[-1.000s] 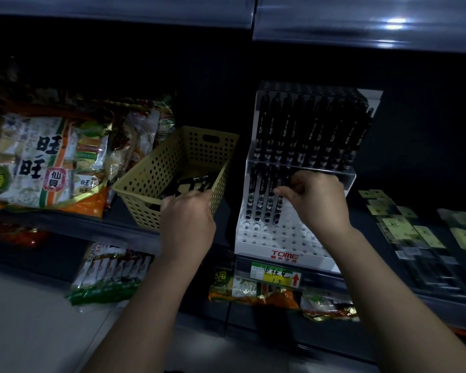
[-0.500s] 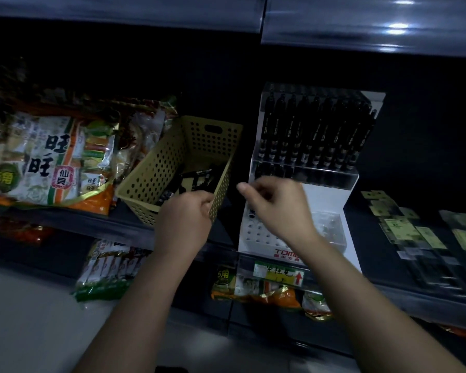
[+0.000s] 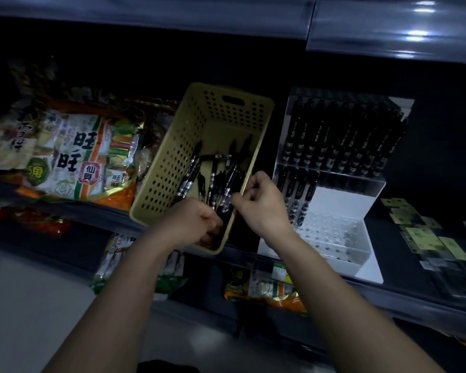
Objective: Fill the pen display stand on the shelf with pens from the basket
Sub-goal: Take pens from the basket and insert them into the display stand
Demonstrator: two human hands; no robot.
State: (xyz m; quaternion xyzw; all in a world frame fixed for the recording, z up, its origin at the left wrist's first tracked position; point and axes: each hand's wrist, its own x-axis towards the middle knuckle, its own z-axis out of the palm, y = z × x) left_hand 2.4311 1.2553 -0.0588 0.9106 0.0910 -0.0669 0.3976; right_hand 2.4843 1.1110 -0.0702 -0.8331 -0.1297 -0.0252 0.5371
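A dim shop shelf, seen from the person's own head height, looking down along two bare forearms.

A yellow perforated basket (image 3: 172, 168) sits tilted on the shelf, its near corner hanging over the shelf edge. Inside it lies a loose heap of black pens (image 3: 213, 181), pointing various ways.

The left hand (image 3: 191, 224) is curled at the basket's near end, fingers folded down among the pens; whether it actually grips one I cannot tell, since the fingertips are hidden in shadow.

The right hand (image 3: 261, 203) hovers at the basket's right rim, thumb and forefinger pinched together at the upper end of one pen that leans against that rim. The grip looks closed on it, though the light is poor.

Just right of the basket stands the clear acrylic pen display stand (image 3: 371, 200), with two stepped tiers. The upper tier holds a full row of upright black pens. The lower tier holds only a few pens at its left side, and the rest of its white perforated base shows bare holes.

Left of the basket lie large snack bags (image 3: 73, 157) printed with Chinese characters. More snack packets sit on the shelf below. Far right, small yellow-green packets (image 3: 425, 238) lie flat on the shelf.
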